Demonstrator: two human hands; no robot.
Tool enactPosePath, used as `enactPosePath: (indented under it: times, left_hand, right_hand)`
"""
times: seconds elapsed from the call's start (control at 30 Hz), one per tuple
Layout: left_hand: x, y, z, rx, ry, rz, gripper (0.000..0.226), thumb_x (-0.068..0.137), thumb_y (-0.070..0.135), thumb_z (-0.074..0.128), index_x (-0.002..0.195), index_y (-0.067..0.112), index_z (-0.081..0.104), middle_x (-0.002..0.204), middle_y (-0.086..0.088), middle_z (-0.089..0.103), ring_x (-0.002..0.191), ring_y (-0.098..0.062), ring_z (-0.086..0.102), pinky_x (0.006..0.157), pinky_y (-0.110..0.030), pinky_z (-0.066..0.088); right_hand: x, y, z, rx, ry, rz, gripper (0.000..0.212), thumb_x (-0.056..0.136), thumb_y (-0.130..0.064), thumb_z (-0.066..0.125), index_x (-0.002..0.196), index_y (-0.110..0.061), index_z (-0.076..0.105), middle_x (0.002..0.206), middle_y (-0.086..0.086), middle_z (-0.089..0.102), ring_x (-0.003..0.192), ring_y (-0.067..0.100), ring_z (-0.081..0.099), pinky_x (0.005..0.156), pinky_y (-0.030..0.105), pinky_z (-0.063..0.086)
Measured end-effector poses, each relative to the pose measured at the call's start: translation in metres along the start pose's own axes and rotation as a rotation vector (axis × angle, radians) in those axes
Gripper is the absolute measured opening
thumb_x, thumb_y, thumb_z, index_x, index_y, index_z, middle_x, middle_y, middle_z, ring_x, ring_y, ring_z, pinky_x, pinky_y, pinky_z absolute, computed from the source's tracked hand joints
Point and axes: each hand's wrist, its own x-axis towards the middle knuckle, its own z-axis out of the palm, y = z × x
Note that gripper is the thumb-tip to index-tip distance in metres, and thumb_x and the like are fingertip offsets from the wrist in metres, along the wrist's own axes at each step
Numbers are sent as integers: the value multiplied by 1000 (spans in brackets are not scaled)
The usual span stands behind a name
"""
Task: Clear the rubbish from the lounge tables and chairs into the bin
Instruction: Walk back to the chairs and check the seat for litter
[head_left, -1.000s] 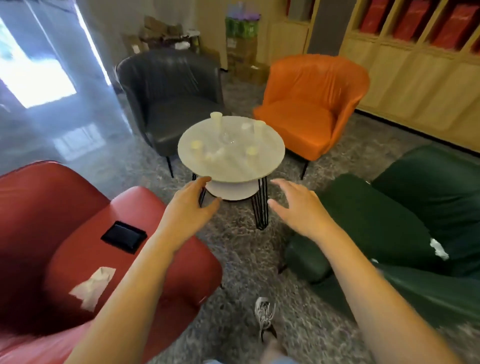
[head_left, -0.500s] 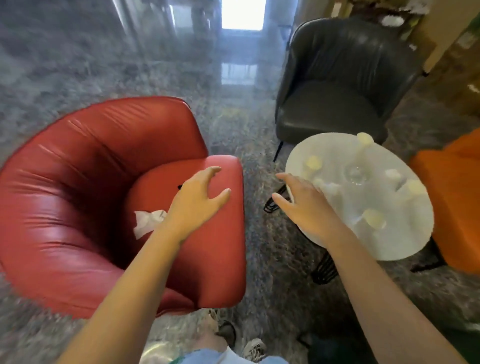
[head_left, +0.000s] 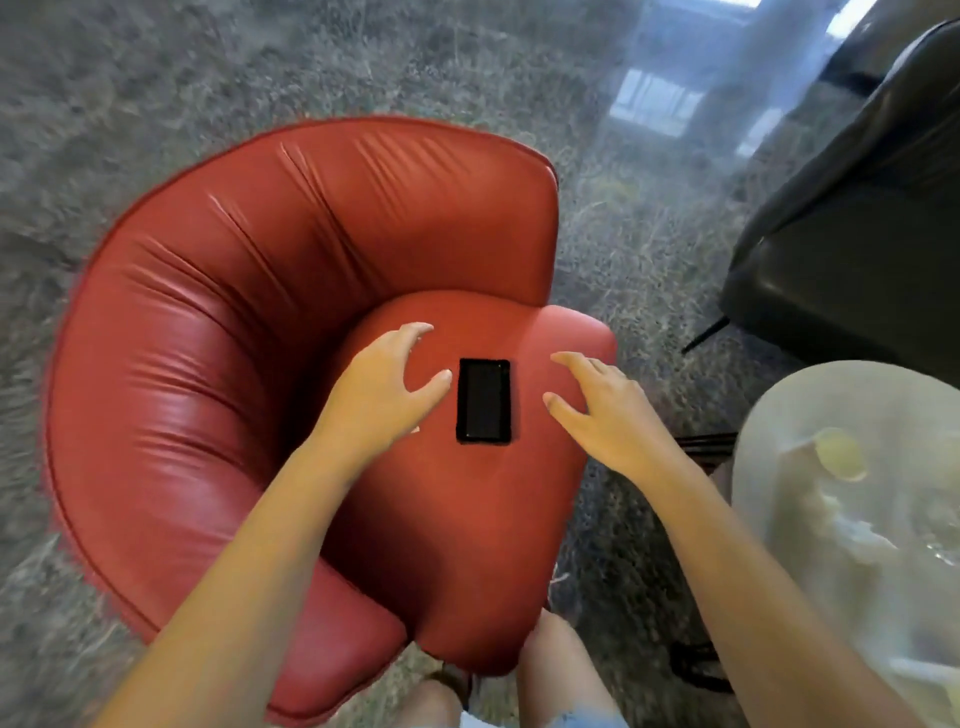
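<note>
I see both hands held over the seat cushion (head_left: 467, 519) of the red armchair (head_left: 249, 291), empty, with fingers spread and lightly bent. The left hand (head_left: 382, 389) and the right hand (head_left: 608, 421) flank a flat black rectangular object (head_left: 484, 400) lying mid-cushion; whether it is a phone or a case I cannot tell. The left thumb is just beside its left edge, apparently not touching. The right hand sits near the cushion's right edge. The only rubbish I can make out is on the round table (head_left: 831, 395) at the right border: a paper cup (head_left: 840, 460) and pale crumpled scraps (head_left: 852, 530), both blurred. A strip of grey speckled floor (head_left: 623, 260) separates the red chair from the table and from the dark armchair (head_left: 857, 249) beyond.
</note>
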Motion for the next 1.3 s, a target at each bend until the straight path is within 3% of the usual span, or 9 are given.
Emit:
enactPosePath:
  times: [0.33, 0.47, 0.6, 0.73, 0.8, 0.87, 1.03, 1.13, 1.3]
  left_hand:
    - [74, -141, 116, -75, 85, -472, 48, 80, 33, 61, 127, 27, 50, 129, 2, 53, 121, -20, 47, 103, -33, 35]
    - [74, -198, 172, -47, 107, -558, 44, 82, 32, 62, 124, 21, 53, 123, 5, 52, 120, -14, 43, 90, -18, 29]
    - [64, -244, 211, 89, 43, -708, 61, 78, 38, 64, 135, 26, 42, 149, -5, 27, 134, -26, 29, 105, -46, 34]
    - [58, -265, 235, 209, 76, -659, 67, 74, 41, 69, 134, 27, 43, 146, -11, 31, 132, -33, 28, 99, -55, 33]
    - [58, -269, 243, 300, 106, -623, 66, 71, 41, 70, 131, 28, 46, 140, -11, 38, 125, -36, 33, 93, -54, 36]
    - [60, -271, 247, 333, 153, -607, 60, 69, 38, 72, 124, 25, 51, 130, -12, 45, 117, -37, 39, 88, -52, 38]
    - [68, -274, 251, 293, 237, -569, 32, 74, 13, 70, 105, 9, 62, 109, -20, 56, 97, -40, 46, 76, -42, 36]
    - [75, -274, 249, 250, 238, -597, 18, 80, 5, 60, 98, 3, 62, 104, -20, 57, 97, -38, 47, 70, -39, 35]
    - [80, -243, 240, 149, 239, -562, 16, 80, 4, 54, 95, 6, 60, 101, -13, 60, 92, -31, 55, 65, -26, 31]
  right_hand:
    - [156, 65, 152, 108, -207, 65, 48, 91, -34, 51, 136, -23, 36, 137, 1, 45, 125, 23, 38, 102, 40, 34]
    - [186, 96, 222, 69, -214, 90, 58, 90, -24, 54, 141, -16, 28, 142, 5, 36, 124, 27, 39, 98, 39, 36]
    - [189, 115, 269, 163, -191, 148, 64, 91, -15, 52, 144, -18, 19, 141, 4, 30, 117, 24, 45, 91, 40, 47]
    - [184, 123, 293, 255, -59, 179, 58, 92, -19, 48, 143, -20, 21, 134, 3, 36, 116, 19, 43, 89, 30, 43]
    - [184, 122, 300, 274, -11, 213, 62, 90, -28, 53, 143, -20, 22, 136, 3, 38, 122, 18, 37, 93, 28, 36]
    - [184, 116, 306, 241, 9, 241, 76, 83, -39, 61, 143, -20, 19, 137, 6, 37, 122, 22, 35, 98, 36, 35]
    - [188, 98, 317, 74, -27, 353, 109, 63, -54, 73, 145, -30, 4, 142, 13, 27, 119, 33, 32, 99, 46, 28]
    - [190, 88, 324, 42, -60, 404, 116, 61, -50, 76, 144, -33, -3, 143, 15, 20, 120, 34, 28, 100, 46, 26]
    - [193, 78, 311, 159, -75, 463, 108, 61, -36, 73, 141, -36, 1, 142, 11, 21, 120, 31, 28, 102, 42, 25]
